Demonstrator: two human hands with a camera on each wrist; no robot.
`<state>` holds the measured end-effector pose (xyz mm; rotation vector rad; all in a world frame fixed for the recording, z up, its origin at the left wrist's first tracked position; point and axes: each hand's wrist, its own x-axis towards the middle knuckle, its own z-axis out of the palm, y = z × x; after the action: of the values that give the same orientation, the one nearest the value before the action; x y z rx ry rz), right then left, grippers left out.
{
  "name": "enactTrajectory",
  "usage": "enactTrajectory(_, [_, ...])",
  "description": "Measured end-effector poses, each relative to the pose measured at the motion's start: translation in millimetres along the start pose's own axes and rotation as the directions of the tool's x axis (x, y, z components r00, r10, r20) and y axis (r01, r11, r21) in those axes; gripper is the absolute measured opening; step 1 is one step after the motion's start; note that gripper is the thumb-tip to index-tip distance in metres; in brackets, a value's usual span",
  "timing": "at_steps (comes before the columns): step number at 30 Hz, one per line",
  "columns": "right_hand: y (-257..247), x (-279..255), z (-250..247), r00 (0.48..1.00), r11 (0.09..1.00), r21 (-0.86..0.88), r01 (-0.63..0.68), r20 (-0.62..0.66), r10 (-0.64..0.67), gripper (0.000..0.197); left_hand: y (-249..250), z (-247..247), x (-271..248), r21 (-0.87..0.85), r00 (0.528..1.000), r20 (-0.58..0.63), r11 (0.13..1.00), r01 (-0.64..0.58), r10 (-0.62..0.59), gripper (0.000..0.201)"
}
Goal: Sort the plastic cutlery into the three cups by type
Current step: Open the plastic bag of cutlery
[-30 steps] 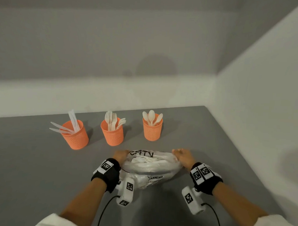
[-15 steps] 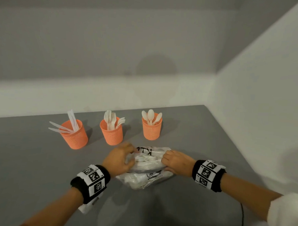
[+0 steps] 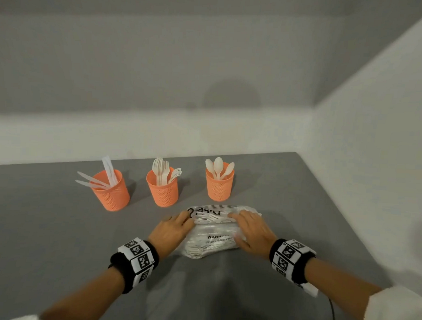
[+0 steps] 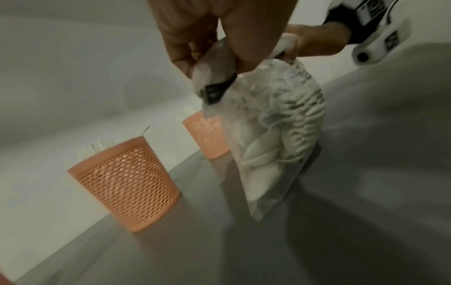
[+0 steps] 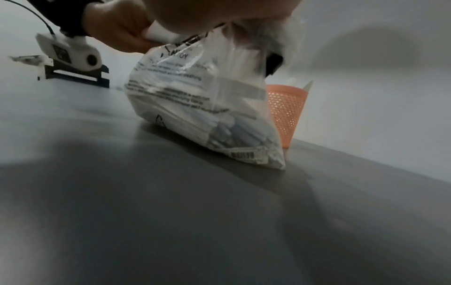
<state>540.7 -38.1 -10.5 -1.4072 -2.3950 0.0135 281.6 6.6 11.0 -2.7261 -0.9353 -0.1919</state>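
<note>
A clear plastic bag (image 3: 212, 240) full of white cutlery lies on the grey table (image 3: 59, 226) in front of three orange mesh cups. The left cup (image 3: 112, 194) holds knives, the middle cup (image 3: 162, 190) forks, the right cup (image 3: 219, 186) spoons. My left hand (image 3: 176, 227) grips the bag's upper left edge, and the left wrist view shows its fingers (image 4: 234, 48) pinching the plastic of the bag (image 4: 280, 135). My right hand (image 3: 250, 229) grips the upper right part. In the right wrist view the bag (image 5: 202, 108) rests on the table with its top pulled up.
White walls close the table at the back and on the right (image 3: 372, 165). Bare grey table lies left of the bag and in front of it. A cable (image 3: 332, 315) hangs from my right wrist near the front edge.
Both hands moved from the bag's two ends onto its top and took hold of the plastic there. The bag has shifted slightly to the right. The cups have not moved.
</note>
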Motion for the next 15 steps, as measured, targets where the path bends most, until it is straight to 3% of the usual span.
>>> enactTrajectory(2, [2, -4, 1, 0.999, 1.000, -0.011, -0.016, 0.027, 0.017, 0.049, -2, 9, -1, -0.022, 1.000, 0.002, 1.000, 0.009, -0.009, 0.068])
enactTrajectory(5, [4, -14, 4, 0.992, 0.995, -0.092, 0.024, 0.122, -0.013, 0.050, -3, 13, -10, -0.069, 0.994, 0.105, 0.997, 0.019, -0.012, 0.044])
enactTrajectory(8, [5, -27, 12, 0.989, 0.999, 0.007, 0.044, 0.139, -0.044, 0.047, 1, 8, -27, -0.217, 0.992, 0.115, 0.973, 0.081, -0.057, 0.024])
enactTrajectory(11, [-3, -19, 3, 1.000, 0.995, 0.096, -0.026, 0.002, 0.026, 0.049, 6, 6, -24, -0.472, 0.950, 0.098, 0.826, 0.307, -0.297, 0.052])
enactTrajectory(12, [-6, -13, 2, 0.995, 0.993, 0.089, -0.080, -0.061, 0.085, 0.045, 6, 6, -20, -0.505, 0.922, 0.105, 0.779, 0.373, -0.374, 0.051])
enactTrajectory(15, [-12, 4, -1, 0.979, 0.979, -0.025, -0.202, -0.033, 0.201, 0.024, 14, 1, -7, -0.462, 0.877, 0.183, 0.749, 0.475, -0.444, 0.018])
